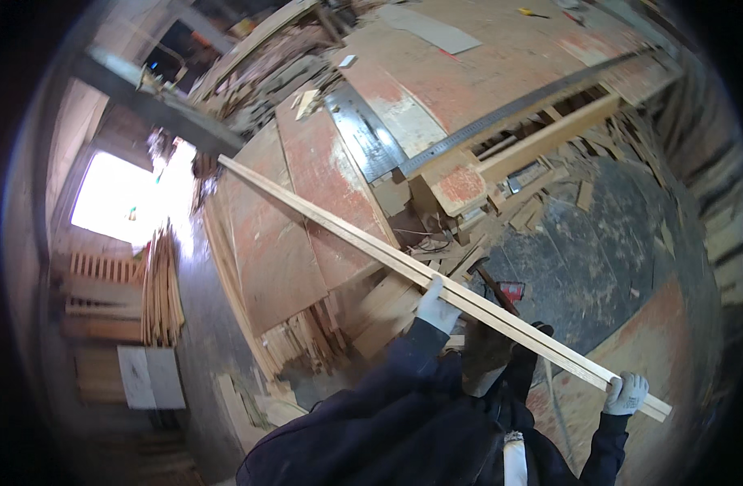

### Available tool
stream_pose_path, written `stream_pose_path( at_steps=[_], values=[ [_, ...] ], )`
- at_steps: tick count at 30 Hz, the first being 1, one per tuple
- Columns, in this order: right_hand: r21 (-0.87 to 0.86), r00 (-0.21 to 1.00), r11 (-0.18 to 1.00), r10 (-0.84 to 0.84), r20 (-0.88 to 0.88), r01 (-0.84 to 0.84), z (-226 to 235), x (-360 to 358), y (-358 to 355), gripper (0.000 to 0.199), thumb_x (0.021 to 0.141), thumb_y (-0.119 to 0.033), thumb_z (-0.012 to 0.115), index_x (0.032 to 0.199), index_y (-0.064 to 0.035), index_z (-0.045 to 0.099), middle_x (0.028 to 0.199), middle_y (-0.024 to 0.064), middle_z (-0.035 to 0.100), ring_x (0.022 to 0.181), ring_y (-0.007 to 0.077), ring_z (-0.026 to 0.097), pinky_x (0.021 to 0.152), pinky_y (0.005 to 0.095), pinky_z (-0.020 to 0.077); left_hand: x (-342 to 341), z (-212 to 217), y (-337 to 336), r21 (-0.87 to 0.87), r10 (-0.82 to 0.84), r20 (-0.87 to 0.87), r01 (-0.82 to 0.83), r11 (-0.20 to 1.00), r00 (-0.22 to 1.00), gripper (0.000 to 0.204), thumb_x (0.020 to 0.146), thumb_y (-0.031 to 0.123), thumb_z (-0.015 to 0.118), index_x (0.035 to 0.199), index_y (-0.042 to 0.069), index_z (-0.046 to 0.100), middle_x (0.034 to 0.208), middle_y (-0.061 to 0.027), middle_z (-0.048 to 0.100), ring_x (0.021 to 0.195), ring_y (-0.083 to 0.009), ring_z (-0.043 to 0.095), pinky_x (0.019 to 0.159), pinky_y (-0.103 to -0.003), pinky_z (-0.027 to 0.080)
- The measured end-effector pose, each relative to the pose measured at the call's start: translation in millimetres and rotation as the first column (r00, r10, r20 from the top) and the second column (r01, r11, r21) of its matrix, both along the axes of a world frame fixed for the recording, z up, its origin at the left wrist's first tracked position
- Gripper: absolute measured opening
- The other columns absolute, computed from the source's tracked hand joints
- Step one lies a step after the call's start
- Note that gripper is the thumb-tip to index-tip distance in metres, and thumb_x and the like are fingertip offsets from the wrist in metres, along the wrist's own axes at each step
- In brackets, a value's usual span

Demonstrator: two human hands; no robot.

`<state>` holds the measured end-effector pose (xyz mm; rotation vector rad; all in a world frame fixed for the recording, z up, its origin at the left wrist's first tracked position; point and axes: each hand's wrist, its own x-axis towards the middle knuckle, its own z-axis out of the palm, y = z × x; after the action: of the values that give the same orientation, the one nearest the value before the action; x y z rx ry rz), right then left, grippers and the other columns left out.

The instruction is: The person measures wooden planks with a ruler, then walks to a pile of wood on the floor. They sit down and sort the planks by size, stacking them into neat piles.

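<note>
A pair of long, pale wooden strips (339, 228), lying side by side with a dark line between them, slants across the view from far left to near right. Around their middle my gloved left hand (438, 309) is closed, its thumb side against the near edge. Close to the near right end, my gloved right hand (627, 394) wraps over the strips with curled fingers. Their far end reaches over the reddish, worn workbench (315, 267); whether it touches the top I cannot tell.
A shiny metal plate (363, 134) and a long steel ruler (485, 125) are set on the bench. A hammer (494, 285) is near my left hand. Offcuts (533, 211) litter the floor side. Bundled strips (162, 287) stand at the left, with more scrap wood (286, 81) at the back.
</note>
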<state>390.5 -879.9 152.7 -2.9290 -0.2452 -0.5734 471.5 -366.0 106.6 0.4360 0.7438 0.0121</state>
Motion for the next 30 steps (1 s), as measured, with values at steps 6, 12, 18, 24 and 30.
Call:
stream_pose_path(
  at_steps=[6,12,18,24,30],
  values=[
    [-0.074,0.957,0.967,0.251,0.147,-0.242,4,191,-102,0.015,0.084,-0.02,0.063,0.075,-0.0104,0.057,0.077,0.0117,0.056,0.073,0.0343,0.054,0.073,0.0473,0.0433,99,-17,-102,0.066,0.2,0.199,-0.217,0.974,0.959,0.027,0.104,0.033,0.062,0.114,0.008,0.062,0.106,-0.0171,0.069,0.105,-0.038,0.066,0.101,-0.054,0.051],
    [-0.01,0.95,0.954,0.299,0.084,-0.3,58,383,-145,0.016,0.077,-0.023,0.067,0.068,-0.0135,0.058,0.074,0.0078,0.058,0.074,0.031,0.057,0.072,0.0464,0.0436,193,-17,-145,-0.121,0.142,0.471,-0.096,0.988,0.871,0.039,0.104,0.039,0.057,0.118,0.003,0.064,0.125,-0.0207,0.065,0.122,-0.0379,0.059,0.114,-0.059,0.04],
    [-0.043,0.883,0.909,0.414,0.219,-0.415,93,543,-130,0.02,0.083,-0.033,0.068,0.068,-0.0214,0.062,0.076,0.0008,0.062,0.08,0.0238,0.06,0.072,0.0433,0.0439,292,12,-132,-0.14,0.244,0.328,-0.208,0.968,0.913,0.062,0.102,0.045,0.058,0.134,-0.007,0.056,0.13,-0.0266,0.063,0.126,-0.0444,0.056,0.115,-0.063,0.038],
    [-0.065,0.891,0.907,0.422,0.17,-0.417,80,680,-116,0.034,0.095,-0.04,0.058,0.072,-0.0148,0.063,0.07,0.006,0.058,0.076,0.026,0.059,0.073,0.0428,0.0419,395,-26,-97,0.208,0.285,0.219,-0.33,0.921,0.933,0.073,0.096,0.046,0.066,0.143,-0.008,0.051,0.131,-0.023,0.065,0.127,-0.0367,0.059,0.113,-0.055,0.044],
    [-0.026,0.87,0.87,0.492,-0.028,-0.493,52,839,-70,0.036,0.098,-0.041,0.055,0.082,-0.0119,0.069,0.074,0.0065,0.061,0.079,0.0263,0.059,0.079,0.0418,0.0418,510,-60,-49,0.283,0.425,0.169,-0.457,0.843,0.889,0.053,0.098,0.043,0.067,0.129,0.0,0.064,0.127,-0.0211,0.068,0.115,-0.0415,0.065,0.098,-0.059,0.055]
  ],
)
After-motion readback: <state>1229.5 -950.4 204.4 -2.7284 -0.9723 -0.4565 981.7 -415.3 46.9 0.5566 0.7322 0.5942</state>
